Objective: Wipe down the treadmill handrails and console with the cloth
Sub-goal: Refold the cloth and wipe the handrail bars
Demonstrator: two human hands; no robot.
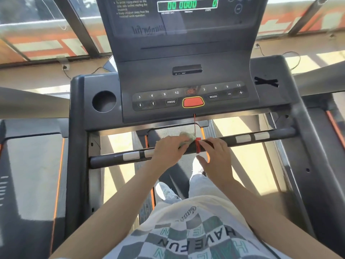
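Clutching cloth (pixel 188 137) against handrail (pixel 280 134): left grip (pixel 168 150) curled.

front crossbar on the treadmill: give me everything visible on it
Dark, round, matte crossbar spans the frame below the console. Two silver pads sit near each end. A red cord is wound round its middle. The left hand holds the cloth against it left of the cord; the fingers of the right hand rest on it just right of the cord.
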